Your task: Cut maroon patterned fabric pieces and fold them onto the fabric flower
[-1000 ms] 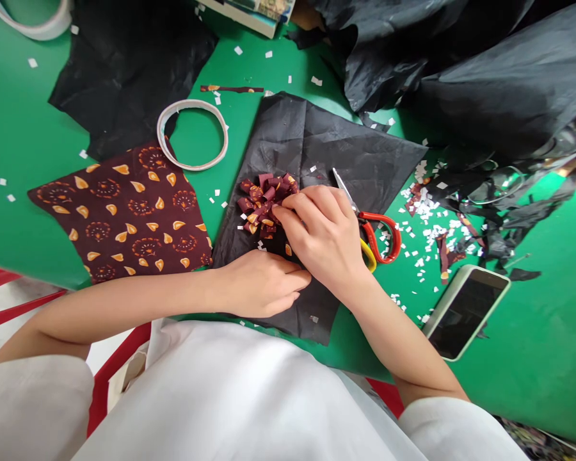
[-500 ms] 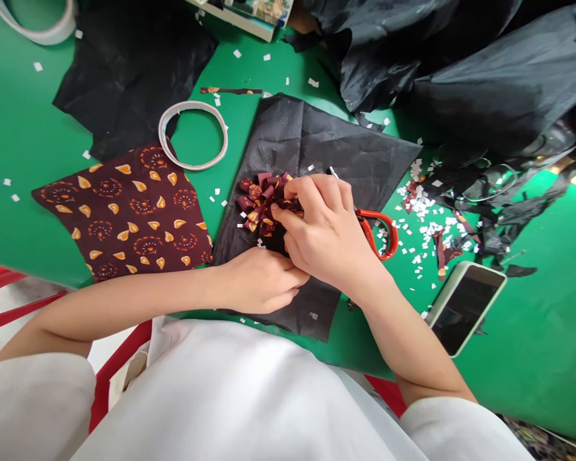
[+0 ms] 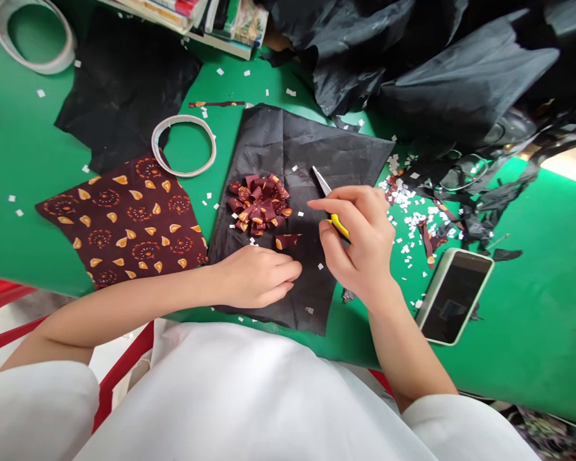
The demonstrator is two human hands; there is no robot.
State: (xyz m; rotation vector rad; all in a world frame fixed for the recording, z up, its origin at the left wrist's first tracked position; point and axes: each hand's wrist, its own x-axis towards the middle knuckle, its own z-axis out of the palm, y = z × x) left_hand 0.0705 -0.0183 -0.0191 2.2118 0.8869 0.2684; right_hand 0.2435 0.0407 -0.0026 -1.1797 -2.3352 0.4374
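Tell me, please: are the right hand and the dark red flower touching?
Apart. The head view shows a strip of black sheet between the dark red flower and the right hand.

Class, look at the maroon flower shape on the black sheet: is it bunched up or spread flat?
Bunched up: the maroon flower shape shows many curled, overlapping pieces on the black sheet.

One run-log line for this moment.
left hand: curled on black sheet | right hand: open over scissors | maroon flower, patterned scrap: on sheet

A maroon rosette (image 3: 259, 205) of curled strips lies on a black sheet (image 3: 312, 141). To its right, scissors (image 3: 338, 226) are partly hidden.
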